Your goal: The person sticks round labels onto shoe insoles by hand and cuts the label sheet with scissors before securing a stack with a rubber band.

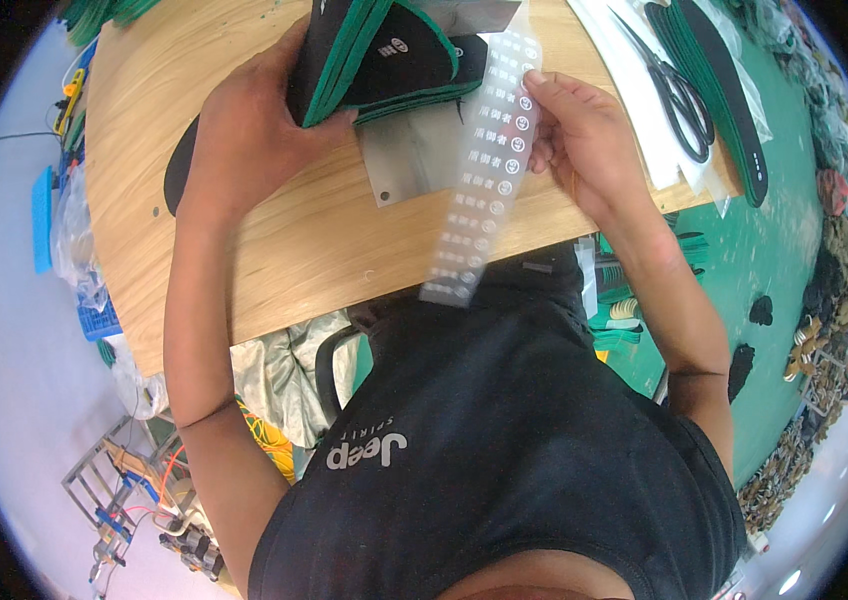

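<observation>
My left hand (pixel 249 130) is closed round the end of a stack of black insoles (pixel 329 65) with green edges, lifted and tilted at the top of the table. Small white prints mark the black faces of the insoles behind it. My right hand (pixel 584 135) pinches the edge of a long translucent label strip (pixel 484 185) between thumb and fingers. White printed marks run down the strip, and its lower end hangs over the table edge in front of my shirt. Under the insoles lies a thin metal plate (pixel 399 165). A dark insole tip (pixel 181 165) shows beside my left wrist.
Black-handled scissors (pixel 682 100) rest on white sheets (pixel 634 120) at the right of the wooden table (pixel 164 270). Another insole stack (pixel 724 90) lies along the right edge. Piles of material (pixel 824 330) cover the floor at far right. A metal frame (pixel 109 500) stands at lower left.
</observation>
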The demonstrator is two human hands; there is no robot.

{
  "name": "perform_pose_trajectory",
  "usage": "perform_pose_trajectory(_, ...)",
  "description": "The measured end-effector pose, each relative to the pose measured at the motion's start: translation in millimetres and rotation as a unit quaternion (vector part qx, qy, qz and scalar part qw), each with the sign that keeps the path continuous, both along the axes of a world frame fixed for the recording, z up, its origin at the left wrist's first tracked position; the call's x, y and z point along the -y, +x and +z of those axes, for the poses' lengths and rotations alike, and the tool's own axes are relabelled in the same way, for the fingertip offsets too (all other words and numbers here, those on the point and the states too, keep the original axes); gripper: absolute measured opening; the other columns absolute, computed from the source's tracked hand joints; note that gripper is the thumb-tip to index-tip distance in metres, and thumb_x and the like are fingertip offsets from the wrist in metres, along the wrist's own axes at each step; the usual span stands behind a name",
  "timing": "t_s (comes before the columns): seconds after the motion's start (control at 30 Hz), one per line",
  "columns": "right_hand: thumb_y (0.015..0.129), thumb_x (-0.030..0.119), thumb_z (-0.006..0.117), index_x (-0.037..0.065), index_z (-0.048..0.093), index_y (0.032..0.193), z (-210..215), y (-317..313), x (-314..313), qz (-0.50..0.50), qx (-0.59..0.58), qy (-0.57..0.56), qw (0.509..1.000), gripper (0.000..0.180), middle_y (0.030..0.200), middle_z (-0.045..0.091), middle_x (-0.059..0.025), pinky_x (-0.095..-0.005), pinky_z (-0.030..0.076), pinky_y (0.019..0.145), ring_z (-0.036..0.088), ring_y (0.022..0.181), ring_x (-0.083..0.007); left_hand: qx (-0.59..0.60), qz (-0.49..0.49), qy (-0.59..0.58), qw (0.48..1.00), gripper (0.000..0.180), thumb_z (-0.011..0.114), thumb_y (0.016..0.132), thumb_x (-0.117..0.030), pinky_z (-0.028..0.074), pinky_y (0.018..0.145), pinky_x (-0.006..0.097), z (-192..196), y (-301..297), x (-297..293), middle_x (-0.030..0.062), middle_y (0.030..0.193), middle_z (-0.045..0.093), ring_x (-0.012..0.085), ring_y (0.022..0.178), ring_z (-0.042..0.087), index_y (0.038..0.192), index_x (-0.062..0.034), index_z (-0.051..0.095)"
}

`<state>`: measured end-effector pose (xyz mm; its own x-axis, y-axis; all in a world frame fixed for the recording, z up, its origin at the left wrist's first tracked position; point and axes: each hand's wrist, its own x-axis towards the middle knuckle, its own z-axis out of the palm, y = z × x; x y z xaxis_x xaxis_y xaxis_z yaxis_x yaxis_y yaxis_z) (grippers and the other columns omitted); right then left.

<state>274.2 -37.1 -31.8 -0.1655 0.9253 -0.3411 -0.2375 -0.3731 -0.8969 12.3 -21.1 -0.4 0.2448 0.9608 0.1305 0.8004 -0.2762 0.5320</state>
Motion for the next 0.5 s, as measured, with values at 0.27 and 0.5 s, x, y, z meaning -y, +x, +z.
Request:
perform_pose_trajectory(0.27, 0.093, 0.021, 0.051, 0.001, 0.060, 0.081, -1.2, -2.2, -7.8, 0.047, 0.048, 0.010, 0.998, 0.024, 0.066, 0.063, -0.0057, -0.0211, 0.042, 0.043, 0.056, 0.051, -0.0109, 0.082, -0.024, 0.008, 0.996, 0.047, 0.068, 0.070, -0.016, 0.047, 0.068, 0.029, -1.1, -20.9, 1.5, 0.0126, 0.079, 0.064, 0.0173, 0.067, 0.058, 0.115, -0.0048, 0.060)
perform_pose_trajectory(0.5, 0.093, 0.025, 0.053, 0.004, 0.060, 0.076, 11.1, -19.5, -12.4, 0.125, 0.184, 0.010, 0.975, 0.028, 0.060, 0.061, -0.0036, -0.0182, 0.038, 0.037, 0.054, 0.044, -0.0078, 0.290, 0.145, 0.041, 0.945, 0.026, 0.065, 0.073, -0.013, 0.046, 0.069, 0.028, -10.6, -45.7, -8.5, 0.0055, 0.080, 0.065, 0.0132, 0.072, 0.057, 0.095, 0.0017, 0.064)
